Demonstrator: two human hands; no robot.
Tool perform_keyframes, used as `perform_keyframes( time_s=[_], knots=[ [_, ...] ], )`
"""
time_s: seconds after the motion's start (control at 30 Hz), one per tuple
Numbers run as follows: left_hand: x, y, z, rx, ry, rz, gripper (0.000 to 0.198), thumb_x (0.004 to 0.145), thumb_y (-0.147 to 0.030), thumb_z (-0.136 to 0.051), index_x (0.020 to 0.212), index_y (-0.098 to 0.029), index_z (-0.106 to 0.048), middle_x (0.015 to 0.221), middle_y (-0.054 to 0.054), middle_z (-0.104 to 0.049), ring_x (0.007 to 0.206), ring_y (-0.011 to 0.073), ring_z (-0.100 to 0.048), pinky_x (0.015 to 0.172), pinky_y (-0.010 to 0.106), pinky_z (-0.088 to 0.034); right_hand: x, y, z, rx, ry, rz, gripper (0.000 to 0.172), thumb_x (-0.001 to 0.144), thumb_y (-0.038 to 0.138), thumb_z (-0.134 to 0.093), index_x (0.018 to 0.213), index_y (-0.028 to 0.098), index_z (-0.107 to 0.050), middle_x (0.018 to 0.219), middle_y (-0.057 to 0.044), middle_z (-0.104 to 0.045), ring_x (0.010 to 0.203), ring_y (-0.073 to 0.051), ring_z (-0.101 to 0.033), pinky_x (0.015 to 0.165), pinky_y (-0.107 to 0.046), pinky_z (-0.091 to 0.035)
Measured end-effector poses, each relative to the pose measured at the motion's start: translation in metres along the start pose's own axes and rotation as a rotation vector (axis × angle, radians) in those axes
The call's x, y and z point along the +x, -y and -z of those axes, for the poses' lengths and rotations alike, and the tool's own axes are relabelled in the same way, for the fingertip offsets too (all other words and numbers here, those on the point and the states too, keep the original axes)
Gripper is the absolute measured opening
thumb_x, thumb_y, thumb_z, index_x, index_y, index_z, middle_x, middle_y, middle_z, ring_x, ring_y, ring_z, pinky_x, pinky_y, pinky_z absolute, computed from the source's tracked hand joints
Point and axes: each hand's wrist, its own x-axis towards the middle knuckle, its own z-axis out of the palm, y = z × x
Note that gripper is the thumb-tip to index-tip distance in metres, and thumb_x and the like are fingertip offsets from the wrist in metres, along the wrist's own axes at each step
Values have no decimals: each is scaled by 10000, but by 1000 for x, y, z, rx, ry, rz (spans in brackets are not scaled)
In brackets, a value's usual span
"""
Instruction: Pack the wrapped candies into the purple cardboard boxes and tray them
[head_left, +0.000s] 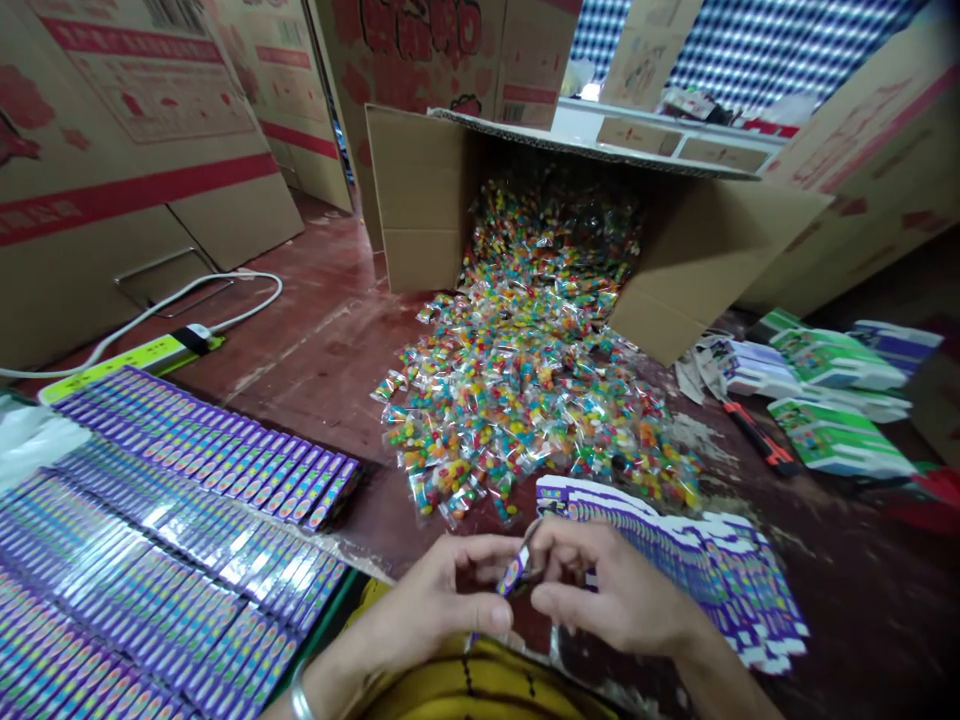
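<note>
The small purple box (514, 572) is held up between the 2 hands, close to the person's body and in front of the heap of clear candy bags (525, 400) spilling from an open carton (420, 190) onto the table (300, 350). The left hand (457, 600) pinches the box between thumb and fingers, with the box tilted. The right hand (600, 585) has its fingers curled at the box's upper end; whether they press on it or merely touch it, I cannot tell. To handle something this slim well, the left pinch should probably be firm enough to stop it twisting yet light enough to spare the thin walls, leaving the right fingertips free to work at the end. Keeping the edges square under the fingers would likely guard against creases. The right wrist is best kept clear of the overlapping row of purple cartons (675, 560) just beside it, which could easily be knocked out of line. Packed purple boxes (150, 570) lie in rows at the left.
</note>
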Motion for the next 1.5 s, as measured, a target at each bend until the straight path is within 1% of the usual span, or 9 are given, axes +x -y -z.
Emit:
perform_keyframes(
  time_s=[0.07, 0.2, 0.3, 0.37, 0.5, 0.63, 0.73, 0.97, 1.5],
  knots=[
    [-2, 3, 1, 59, -22, -12, 360, 765, -383, -777, 1050, -164, -757, 907, 55, -732, 871, 225, -663, 818, 294, -481, 2, 3, 6, 9, 51, -33, 62, 835, 248, -674, 818, 208, -631, 598, 62, -591, 525, -107, -552, 520, -206, -398],
    [-1, 11, 3, 90, -266, -113, 262, 887, -366, -649, 1016, -169, -763, 867, 44, -722, 845, 199, -639, 793, 272, -479, 12, -5, -4, 185, -370, -7, 197, 837, 313, -698, 999, 217, -642, 748, 16, -666, 651, -141, -629, 587, -222, -480],
    [2, 21, 3, 93, -454, -166, 259, 866, -367, -674, 1042, -190, -745, 966, 45, -714, 894, 208, -632, 777, 271, -502, 21, -13, -27, 196, -435, 38, 266, 818, 289, -718, 1067, 213, -662, 919, -31, -696, 827, -181, -658, 693, -247, -518],
    [5, 29, 3, 91, -566, -171, 255, 827, -378, -716, 986, -180, -740, 920, 34, -701, 827, 194, -632, 713, 258, -518, 26, -18, -43, 136, -469, 52, 122, 864, 296, -662, 917, 190, -691, 834, -23, -677, 755, -166, -632, 670, -241, -505],
    [11, 40, 5, 116, -765, -203, 254, 760, -373, -779, 853, -153, -691, 714, -11, -638, 645, 135, -601, 587, 207, -498, 35, -28, -62, -13, -662, 57, 343, 910, 354, -598, 619, 173, -600, 597, 25, -510, 575, -118, -481, 542, -213, -413],
    [11, 42, 4, 102, -855, -397, 428, 718, -295, -813, 1056, -210, -566, 825, -8, -651, 714, 152, -667, 669, 242, -555, 43, -39, -69, 154, -705, 65, 203, 890, 336, -633, 1013, 192, -707, 747, 7, -639, 655, -141, -577, 618, -227, -488],
    [6, 45, 5, 193, -860, -455, 549, 758, -275, -776, 1227, -251, -492, 971, 30, -678, 822, 183, -707, 747, 288, -586, 45, -45, -71, 148, -714, 148, 372, 903, 292, -619, 1272, 250, -615, 868, 1, -665, 700, -141, -617, 667, -242, -521],
    [-6, 38, 15, 531, -642, -342, 410, 876, -317, -647, 1276, -251, -589, 1200, 76, -690, 1002, 232, -689, 879, 319, -562, 44, -48, -68, -85, -723, 291, 317, 921, 218, -590, 1228, 280, -638, 1027, -32, -681, 896, -183, -646, 814, -292, -522],
    [-13, 35, 16, 250, -441, -280, 263, 910, -276, -621, 1166, -247, -568, 1062, 38, -621, 902, 173, -592, 833, 276, -496, 44, -38, -60, -47, -615, 368, 182, 941, 146, -549, 1015, 254, -676, 1072, -39, -698, 1037, -199, -654, 911, -314, -505]
  ],
)
